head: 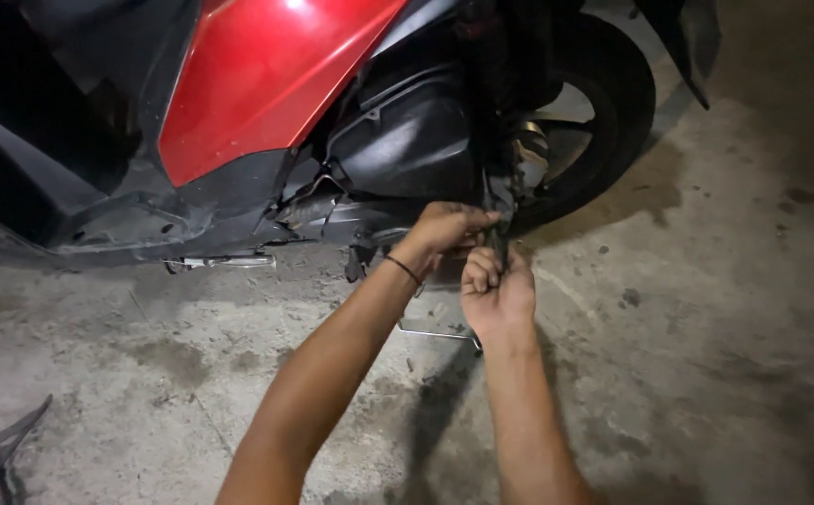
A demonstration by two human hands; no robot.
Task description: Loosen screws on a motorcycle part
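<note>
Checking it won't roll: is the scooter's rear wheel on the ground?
Cannot tell. The rear wheel bottom is hidden behind both hands and a dark part.

Stained concrete floor (706, 309); scooter (267, 93) standing on it; black strips (0, 449) lying left.

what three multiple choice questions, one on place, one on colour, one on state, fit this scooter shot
1. Where do both hands meet?
A. at the dark strap-like part beside the rear wheel
B. on the seat
C. on the floor at far left

2. What colour is the scooter's side panel?
A. blue
B. red
C. white

3. How is the right hand?
A. flat and open on the floor
B. closed round the dark part
C. out of view

Answers: 1 A, the left hand and right hand grip the dark part next to the rear wheel. 2 B, the side panel is red. 3 B, its fingers curl round the part.
</note>
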